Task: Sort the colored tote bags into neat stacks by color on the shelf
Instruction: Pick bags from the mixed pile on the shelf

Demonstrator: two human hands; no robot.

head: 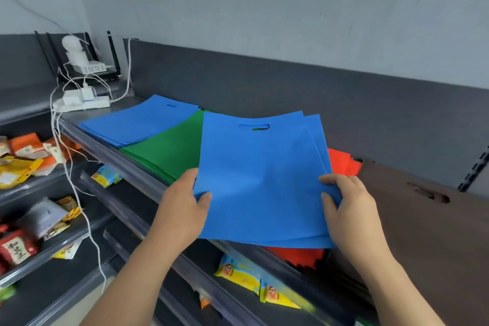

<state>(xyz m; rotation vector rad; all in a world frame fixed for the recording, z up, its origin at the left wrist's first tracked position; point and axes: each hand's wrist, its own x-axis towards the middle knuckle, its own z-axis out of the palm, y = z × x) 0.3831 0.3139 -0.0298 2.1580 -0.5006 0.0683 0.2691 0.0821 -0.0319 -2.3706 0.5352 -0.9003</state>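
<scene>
A small bundle of blue tote bags (260, 177) is lifted above the top shelf (111, 149), held at its near corners. My left hand (185, 204) pinches the bundle's left edge, thumb on top. Along the right edge, my right hand (349, 206) grips with thumb on top and fingers under. A stack of blue bags (137, 122) lies at the shelf's left. Beside it lies a green stack (169, 151), partly hidden by the held bags. Red-orange bags (344, 164) show behind and below the bundle, mostly covered.
A power strip with chargers (82, 102) and a router (90, 66) with white cables sit at the shelf's far left end. Lower shelves hold snack packets (246, 275). A brown panel (428, 219) lies to the right. A dark back wall runs behind the shelf.
</scene>
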